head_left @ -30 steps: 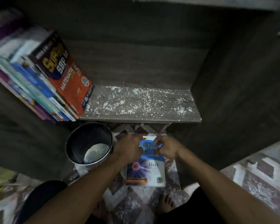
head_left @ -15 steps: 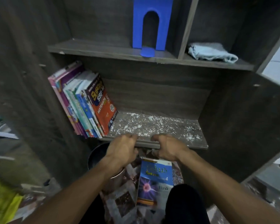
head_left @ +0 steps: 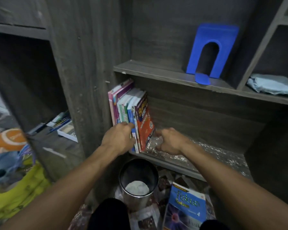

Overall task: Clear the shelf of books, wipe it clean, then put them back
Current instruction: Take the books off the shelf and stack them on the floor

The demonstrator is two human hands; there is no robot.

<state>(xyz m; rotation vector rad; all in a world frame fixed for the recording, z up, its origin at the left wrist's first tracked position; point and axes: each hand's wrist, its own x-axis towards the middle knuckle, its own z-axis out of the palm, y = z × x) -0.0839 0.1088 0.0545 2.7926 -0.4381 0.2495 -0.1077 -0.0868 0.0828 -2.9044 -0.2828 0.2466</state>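
A row of books leans against the left wall of the dusty lower shelf, which is speckled with white crumbs. The outermost one is an orange book. My left hand lies against the spines at the front of the row. My right hand reaches over the shelf board, and its fingertips touch the orange book's lower cover. A blue physics book lies on the patterned floor below. A folded light-blue cloth rests in the upper right compartment.
A blue bookend stands on the shelf above. A metal bin holding something white sits on the floor under the shelf edge. To the left are a yellow-green cloth and a side shelf with stationery.
Both hands let go of the blue book on the floor, rose to the shelf's front edge, then moved left onto the row of books. The view lifted upward.
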